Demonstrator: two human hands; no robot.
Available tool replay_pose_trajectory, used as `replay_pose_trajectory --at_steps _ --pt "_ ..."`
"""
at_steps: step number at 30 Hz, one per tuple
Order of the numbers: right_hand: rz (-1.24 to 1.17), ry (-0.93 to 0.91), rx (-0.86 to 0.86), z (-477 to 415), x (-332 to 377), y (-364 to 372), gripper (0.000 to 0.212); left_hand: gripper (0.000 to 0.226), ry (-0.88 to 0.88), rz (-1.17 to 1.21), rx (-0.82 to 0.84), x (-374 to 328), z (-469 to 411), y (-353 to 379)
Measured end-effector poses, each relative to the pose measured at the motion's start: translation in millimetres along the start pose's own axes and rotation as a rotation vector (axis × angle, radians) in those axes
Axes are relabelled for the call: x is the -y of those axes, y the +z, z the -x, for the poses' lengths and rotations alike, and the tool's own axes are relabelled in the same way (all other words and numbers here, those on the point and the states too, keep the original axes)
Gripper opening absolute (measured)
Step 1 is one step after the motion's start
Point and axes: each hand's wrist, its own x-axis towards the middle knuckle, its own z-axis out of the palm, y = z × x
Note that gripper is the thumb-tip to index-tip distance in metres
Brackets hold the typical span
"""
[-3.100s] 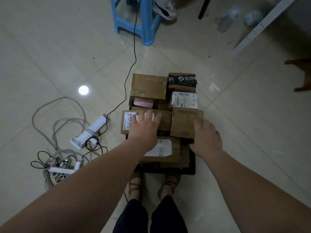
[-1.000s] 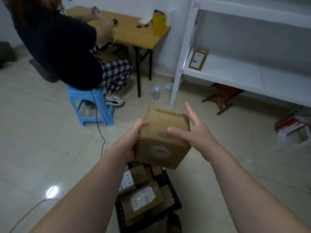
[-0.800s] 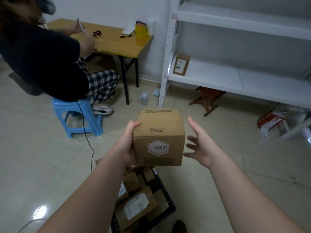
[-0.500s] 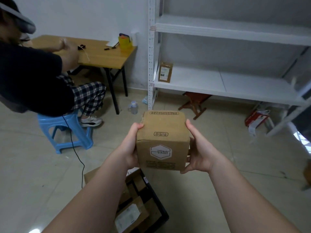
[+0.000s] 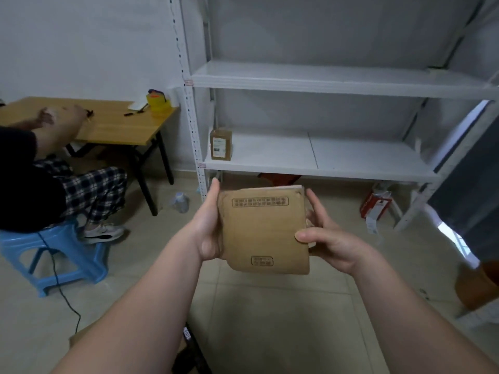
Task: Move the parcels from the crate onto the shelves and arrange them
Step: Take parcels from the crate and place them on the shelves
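Observation:
I hold a brown cardboard parcel [image 5: 263,230] in front of me at chest height, tipped so that a printed face looks up at me. My left hand [image 5: 209,225] grips its left side. My right hand [image 5: 322,236] grips its right side, thumb on the near face. Ahead stands a white metal shelf unit [image 5: 324,82]. One small brown parcel [image 5: 221,144] stands upright at the left end of its lower shelf [image 5: 337,157]. Only a dark corner of the crate [image 5: 193,349] shows at the bottom, under my left forearm.
A person sits on a blue stool [image 5: 54,255] at the left, beside a wooden table [image 5: 108,122]. A black cable [image 5: 62,290] runs over the floor there. A plastic bottle [image 5: 180,202] lies near the shelf post. A red and white box [image 5: 376,207] sits under the shelf.
I lifted the parcel out of the crate and turned toward the shelves. My right hand closed back on its side, and the parcel tipped its top face toward me. The crate dropped nearly out of view.

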Motion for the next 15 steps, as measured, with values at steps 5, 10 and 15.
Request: replay_pose_trajectory --at_steps 5,10,15 --pt "0.119 -0.09 0.136 9 18 -56 0.131 0.07 0.015 0.005 0.018 -1 -20 44" --pt "0.041 -0.11 0.111 7 29 -94 0.126 0.05 0.078 0.064 0.029 1 -40 80" --pt "-0.228 -0.032 -0.027 -9 25 -109 0.098 0.045 0.229 0.103 0.019 -8 -54 99"
